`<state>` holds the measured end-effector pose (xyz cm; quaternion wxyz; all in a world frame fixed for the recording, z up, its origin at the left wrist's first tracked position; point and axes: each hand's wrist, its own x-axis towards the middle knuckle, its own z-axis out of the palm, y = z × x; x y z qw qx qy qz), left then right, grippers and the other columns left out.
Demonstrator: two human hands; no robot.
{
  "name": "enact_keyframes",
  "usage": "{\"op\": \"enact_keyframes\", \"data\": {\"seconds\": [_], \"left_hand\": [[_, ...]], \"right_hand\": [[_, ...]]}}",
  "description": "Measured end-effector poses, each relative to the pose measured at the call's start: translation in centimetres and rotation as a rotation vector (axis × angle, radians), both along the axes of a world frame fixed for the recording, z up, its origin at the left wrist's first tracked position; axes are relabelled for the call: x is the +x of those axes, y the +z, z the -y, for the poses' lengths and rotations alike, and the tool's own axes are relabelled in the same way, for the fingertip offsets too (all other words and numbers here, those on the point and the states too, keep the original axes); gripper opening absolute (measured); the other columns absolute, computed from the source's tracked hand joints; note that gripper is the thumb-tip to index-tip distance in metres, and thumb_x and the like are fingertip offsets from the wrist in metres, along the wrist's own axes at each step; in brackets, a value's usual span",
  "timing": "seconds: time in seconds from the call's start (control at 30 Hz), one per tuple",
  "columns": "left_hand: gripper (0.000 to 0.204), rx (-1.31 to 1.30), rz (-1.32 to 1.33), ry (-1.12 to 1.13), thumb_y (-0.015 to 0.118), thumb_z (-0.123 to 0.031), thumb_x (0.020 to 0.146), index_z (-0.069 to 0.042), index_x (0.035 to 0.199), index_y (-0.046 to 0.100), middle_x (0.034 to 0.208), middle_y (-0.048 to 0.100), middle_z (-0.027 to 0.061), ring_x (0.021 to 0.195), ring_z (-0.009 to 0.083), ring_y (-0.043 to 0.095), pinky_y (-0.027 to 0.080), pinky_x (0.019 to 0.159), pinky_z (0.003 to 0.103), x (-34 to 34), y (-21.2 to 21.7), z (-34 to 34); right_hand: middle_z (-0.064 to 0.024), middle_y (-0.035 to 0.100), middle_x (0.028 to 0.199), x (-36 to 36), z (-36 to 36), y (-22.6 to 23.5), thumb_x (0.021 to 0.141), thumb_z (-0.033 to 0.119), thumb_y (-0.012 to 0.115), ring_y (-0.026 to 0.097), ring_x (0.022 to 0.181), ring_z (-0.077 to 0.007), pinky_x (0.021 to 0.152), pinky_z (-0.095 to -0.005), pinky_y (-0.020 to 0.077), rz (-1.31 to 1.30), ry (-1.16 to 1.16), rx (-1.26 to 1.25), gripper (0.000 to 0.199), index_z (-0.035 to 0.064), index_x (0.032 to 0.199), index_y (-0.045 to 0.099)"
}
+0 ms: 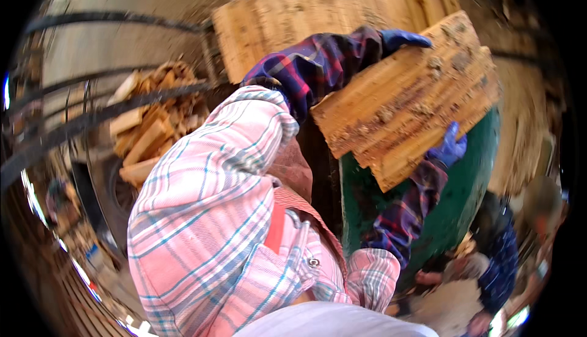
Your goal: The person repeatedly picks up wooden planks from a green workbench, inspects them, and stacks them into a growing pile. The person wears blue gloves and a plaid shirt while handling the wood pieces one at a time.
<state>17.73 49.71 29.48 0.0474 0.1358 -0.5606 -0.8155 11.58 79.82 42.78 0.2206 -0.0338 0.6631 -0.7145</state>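
Observation:
A slanted bundle of rough wooden boards (409, 104), knotty and flecked with crumbs of bark or sawdust, is held between my two hands. Blue gloves cover both. My left hand (405, 40) reaches across to the far edge of the bundle, its fingers pressed along the wood. At the near right edge, my right hand (449, 146) grips the boards, fingers over the side. Below them is a dark green surface (474, 181), partly covered. Beyond my left forearm lies a wide stack of similar boards (318, 13).
Black metal bars (116, 104) curve in from the left. Behind them is a heap of wood offcuts (156, 129). More planks (523, 129) stand at the far right. Another person in a dark blue sleeve (498, 270) is at the lower right, close to the green surface.

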Motion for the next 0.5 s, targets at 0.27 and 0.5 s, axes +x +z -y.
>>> {"op": "enact_keyframes", "data": {"seconds": [0.27,0.5], "left_hand": [[0.032,0.085,-0.285,0.351,0.045,-0.016,0.093,-0.001,0.119,0.056,0.124,0.054,0.0072,0.116,0.0161,0.048,0.035,0.102,0.034,8.9,10.7,-0.5],[0.046,-0.218,0.366,0.823,0.049,-0.031,0.09,-0.001,0.125,0.05,0.126,0.052,0.0101,0.117,0.0223,0.048,0.038,0.1,0.038,22.6,21.7,-2.8]], "right_hand": [[-0.0106,0.055,0.106,-6.7,6.4,-0.1,0.08,0.003,0.067,0.058,0.088,-0.0179,0.077,-0.0303,0.0513,-0.093,0.313,-0.082,0.047,-0.0051,0.119,0.042],[-0.0132,0.056,0.109,-0.7,12.8,12.1,0.075,0.011,0.072,0.056,0.09,-0.0174,0.079,-0.0281,0.0467,-0.004,0.792,-0.248,0.059,-0.0052,0.123,0.042]]}}
